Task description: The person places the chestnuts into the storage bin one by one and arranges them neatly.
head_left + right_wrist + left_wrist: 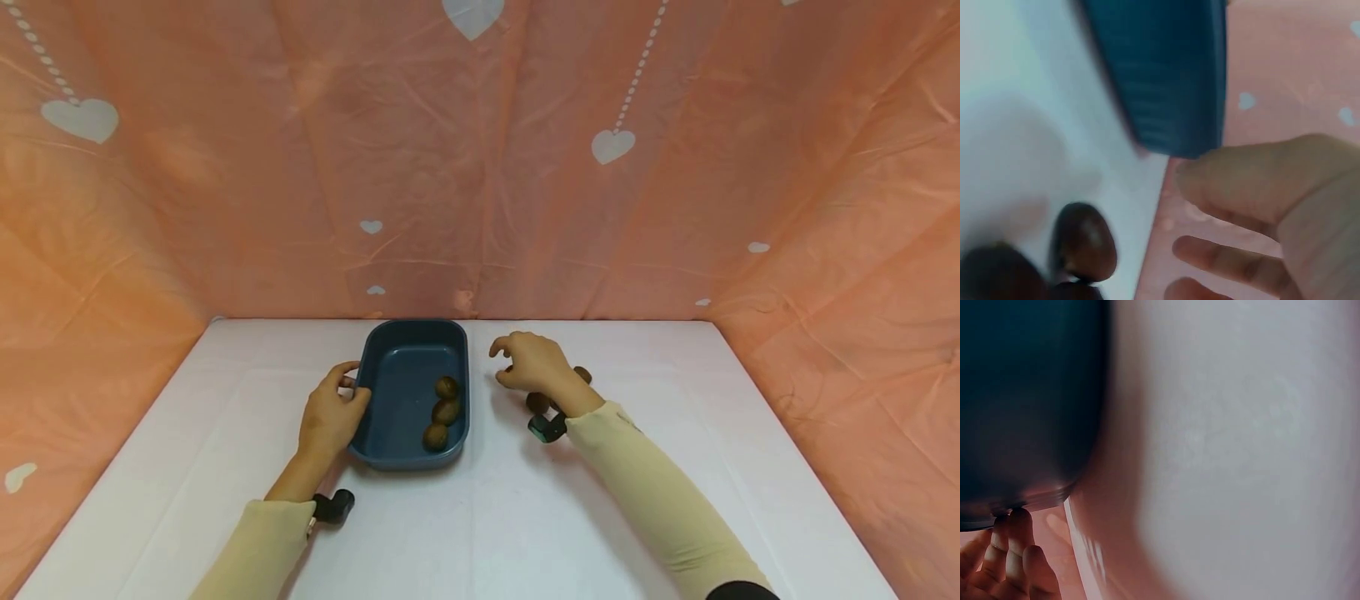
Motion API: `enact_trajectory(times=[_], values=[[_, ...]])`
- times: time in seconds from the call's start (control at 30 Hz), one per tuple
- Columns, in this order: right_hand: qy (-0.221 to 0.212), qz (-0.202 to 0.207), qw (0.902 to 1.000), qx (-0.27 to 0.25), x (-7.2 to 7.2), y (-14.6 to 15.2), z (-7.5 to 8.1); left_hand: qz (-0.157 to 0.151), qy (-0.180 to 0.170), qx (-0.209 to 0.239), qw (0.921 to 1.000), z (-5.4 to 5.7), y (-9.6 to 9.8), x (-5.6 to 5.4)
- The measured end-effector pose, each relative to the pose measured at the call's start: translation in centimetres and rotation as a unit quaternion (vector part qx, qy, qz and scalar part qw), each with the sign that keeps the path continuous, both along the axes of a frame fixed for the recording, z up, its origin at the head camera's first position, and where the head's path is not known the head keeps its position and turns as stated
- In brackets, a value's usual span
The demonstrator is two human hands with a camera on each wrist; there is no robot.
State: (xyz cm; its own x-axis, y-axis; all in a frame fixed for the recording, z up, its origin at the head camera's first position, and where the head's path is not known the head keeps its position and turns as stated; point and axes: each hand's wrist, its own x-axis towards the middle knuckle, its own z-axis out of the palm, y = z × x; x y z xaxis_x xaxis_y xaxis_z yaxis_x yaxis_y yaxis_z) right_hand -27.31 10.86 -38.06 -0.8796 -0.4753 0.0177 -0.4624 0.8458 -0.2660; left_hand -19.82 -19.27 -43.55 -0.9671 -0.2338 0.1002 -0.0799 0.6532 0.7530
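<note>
A dark blue rectangular container (387,408) with rounded corners stands on the table, and several brown, rounded nut-like things (446,412) lie along its right inner side. At its left rim my left hand (330,417) grips the wall, thumb by the edge; the left wrist view shows fingertips (1020,519) against the outside. My right hand (536,364) hovers to the right of the container, fingers loosely bent and apart, holding nothing. Below and behind that hand lie more brown nut-like things (537,402), partly hidden by the wrist; one (1088,244) looks smooth and oval in the right wrist view.
A white cloth (480,533) covers the table. Orange-pink sheets with pale hearts (480,183) rise behind and at both sides, close to the container's far end. Each wrist carries a small black camera (333,506).
</note>
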Motion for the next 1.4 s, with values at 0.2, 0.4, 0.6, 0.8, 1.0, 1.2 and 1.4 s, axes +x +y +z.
enact_trajectory(times=[0.2,0.4,0.6,0.8,1.0,1.2,1.4], values=[[-0.004,-0.013,0.9994,0.030,-0.1,0.8,-1.3,0.001,-0.003,-0.001,1.0000,0.1,-0.1,0.0],[-0.001,-0.018,0.9995,0.025,-0.4,1.2,-2.2,0.003,-0.006,-0.005,1.0000,0.1,-0.1,-0.1],[0.002,-0.021,0.9994,0.026,-0.7,1.4,-2.7,0.004,0.000,-0.006,1.0000,0.1,0.0,-0.1],[-0.013,-0.023,0.9992,0.031,-1.0,1.4,-3.0,0.005,0.003,-0.008,1.0000,0.0,0.0,-0.1],[-0.017,-0.022,0.9991,0.031,-1.2,1.5,-3.2,0.005,0.002,-0.003,1.0000,0.0,0.1,-0.1],[-0.018,-0.018,0.9990,0.037,-1.4,1.4,-3.4,0.006,0.001,0.001,1.0000,0.0,0.1,0.0],[-0.009,-0.013,0.9990,0.042,-1.4,1.3,-3.6,0.007,0.001,0.004,1.0000,0.1,0.1,0.1]])
